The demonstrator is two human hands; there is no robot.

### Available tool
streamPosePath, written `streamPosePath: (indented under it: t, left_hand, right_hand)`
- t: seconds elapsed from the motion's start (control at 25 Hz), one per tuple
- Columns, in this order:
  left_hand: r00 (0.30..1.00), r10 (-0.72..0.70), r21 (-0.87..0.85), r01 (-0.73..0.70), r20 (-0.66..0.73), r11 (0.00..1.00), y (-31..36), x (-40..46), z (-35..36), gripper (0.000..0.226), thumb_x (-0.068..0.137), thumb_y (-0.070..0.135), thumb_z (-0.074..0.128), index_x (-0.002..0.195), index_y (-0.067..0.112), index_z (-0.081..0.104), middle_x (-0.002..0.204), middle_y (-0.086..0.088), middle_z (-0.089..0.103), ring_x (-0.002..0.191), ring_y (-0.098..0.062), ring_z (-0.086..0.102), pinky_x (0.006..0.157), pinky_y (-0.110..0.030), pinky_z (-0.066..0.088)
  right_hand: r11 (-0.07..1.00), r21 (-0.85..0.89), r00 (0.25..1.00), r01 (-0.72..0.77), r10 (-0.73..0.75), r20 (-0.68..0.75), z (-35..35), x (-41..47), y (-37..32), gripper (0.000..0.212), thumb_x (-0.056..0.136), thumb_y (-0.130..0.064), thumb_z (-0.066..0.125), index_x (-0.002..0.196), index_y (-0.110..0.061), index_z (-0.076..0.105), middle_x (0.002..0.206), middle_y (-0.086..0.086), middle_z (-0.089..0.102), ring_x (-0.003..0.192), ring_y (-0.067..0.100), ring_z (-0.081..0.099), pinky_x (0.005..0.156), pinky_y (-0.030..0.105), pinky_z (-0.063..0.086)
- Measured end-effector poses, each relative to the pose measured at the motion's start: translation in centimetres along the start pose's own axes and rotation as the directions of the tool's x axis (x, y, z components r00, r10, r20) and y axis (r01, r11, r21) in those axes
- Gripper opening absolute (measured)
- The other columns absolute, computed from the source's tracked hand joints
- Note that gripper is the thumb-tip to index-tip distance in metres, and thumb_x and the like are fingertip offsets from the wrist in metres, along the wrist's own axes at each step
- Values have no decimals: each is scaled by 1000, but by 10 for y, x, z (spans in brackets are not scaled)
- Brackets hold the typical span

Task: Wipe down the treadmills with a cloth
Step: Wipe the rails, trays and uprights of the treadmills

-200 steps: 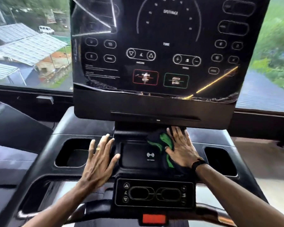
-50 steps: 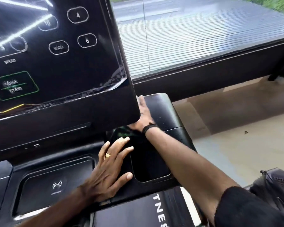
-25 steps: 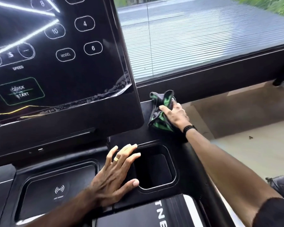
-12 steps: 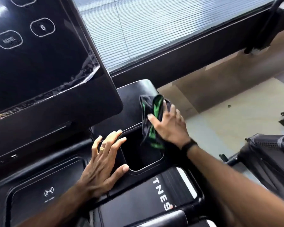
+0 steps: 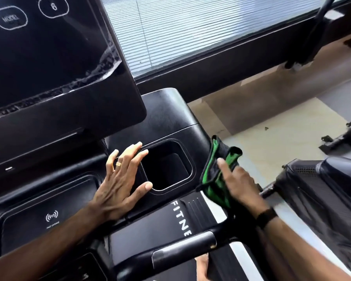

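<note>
I look down at the right side of a black treadmill console (image 5: 166,110) with its big dark touchscreen (image 5: 49,53) at upper left. My right hand (image 5: 239,185) presses a black-and-green cloth (image 5: 217,175) against the console's right outer edge, beside the rectangular cup holder (image 5: 166,167); the fingers lie over the cloth and the thumb is hidden. My left hand (image 5: 122,183), with a ring, rests flat with spread fingers on the console just left of the cup holder.
A wireless charging pad (image 5: 49,218) lies at lower left. A black handlebar (image 5: 182,248) crosses the bottom, with the belt lettered "FITNE" below it. Another black machine (image 5: 322,191) stands at right on the pale floor. A window with a dark sill runs along the back.
My right hand has slid the cloth from over the cup holder's right rim out and down to the console's right outer edge. My left hand has stayed beside the cup holder.
</note>
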State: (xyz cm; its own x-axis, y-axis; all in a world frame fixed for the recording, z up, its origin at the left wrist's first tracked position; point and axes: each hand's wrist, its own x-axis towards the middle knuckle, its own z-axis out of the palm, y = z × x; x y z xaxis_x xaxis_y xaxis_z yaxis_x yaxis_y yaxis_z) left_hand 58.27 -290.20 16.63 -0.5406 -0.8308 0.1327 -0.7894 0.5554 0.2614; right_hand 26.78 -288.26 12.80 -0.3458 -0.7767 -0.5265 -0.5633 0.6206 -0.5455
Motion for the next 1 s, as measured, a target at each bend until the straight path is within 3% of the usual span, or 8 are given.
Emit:
streamPosePath:
  t: [0.08, 0.16, 0.36, 0.52, 0.64, 0.72, 0.84, 1.0]
  left_hand:
    - [999, -4, -18, 3, -32, 1000, 1, -2, 0, 76, 97, 62, 24, 153, 10, 29, 164, -3, 17, 153, -17, 16, 121, -55, 6]
    - [998, -13, -35, 10, -58, 999, 1, -3, -2, 77, 97, 63, 24, 153, 10, 29, 164, -3, 18, 152, -16, 17, 121, -55, 6]
    - [995, -43, -72, 37, -92, 997, -1, -4, -3, 75, 98, 61, 25, 154, 11, 27, 164, -2, 18, 152, -13, 15, 122, -53, 4]
    - [989, -68, -110, 54, -129, 992, -4, -7, -3, 75, 98, 62, 21, 154, 12, 25, 163, -2, 19, 152, -13, 17, 123, -49, 0]
    - [986, -89, -132, 71, -139, 989, -5, -7, -2, 75, 99, 62, 20, 155, 11, 24, 163, -3, 20, 152, -12, 16, 123, -47, -2]
    - [984, -98, -134, 78, -146, 988, -4, -8, -1, 73, 99, 59, 23, 155, 12, 23, 164, -3, 18, 152, -10, 14, 123, -48, -1]
    - [981, -105, -153, 80, -161, 985, -4, -7, -1, 71, 99, 56, 25, 156, 13, 22, 164, -1, 17, 152, -9, 12, 123, -48, -1]
    - [956, -184, -348, 96, -228, 932, -6, -7, 0, 64, 100, 48, 28, 154, 14, 27, 162, 2, 24, 150, -5, 16, 123, -47, -1]
  right_hand:
    - [954, -264, 964, 143, -195, -179, 21, -42, -15, 81, 95, -68, 29, 144, -5, 40, 146, 23, 43, 134, 36, 41, 111, 44, 31]
    - [863, -433, 896, 259, -382, -226, 39, -45, -43, 86, 93, -68, 27, 156, -10, 20, 158, 25, 24, 144, 38, 25, 118, 49, 20]
    - [817, -353, 876, 456, -482, 14, 28, 30, -100, 87, 94, -69, 36, 160, -23, 3, 166, 16, -1, 153, 31, 2, 123, 46, 5]
    - [732, -388, 805, 560, -591, 47, 29, 20, -83, 79, 97, -62, 33, 160, -27, 0, 167, 11, -8, 154, 25, -6, 124, 43, -1]
    - [581, -534, 701, 614, -713, 31, 40, -20, -51, 80, 93, -66, 19, 160, -26, 3, 166, 12, -10, 153, 25, -12, 124, 43, -3]
    - [464, -580, 592, 669, -805, 39, 53, -43, -42, 83, 94, -72, 18, 158, -19, 20, 166, 17, 6, 154, 30, -2, 124, 49, 3]
    - [352, -521, 448, 778, -891, 66, 84, -63, -53, 90, 88, -80, 34, 142, -10, 48, 145, 15, 48, 138, 33, 42, 113, 50, 31]
    - [445, -551, 498, 706, -865, -59, 116, -82, -83, 82, 88, -75, 39, 134, -9, 52, 119, 8, 59, 101, 27, 57, 83, 41, 45]
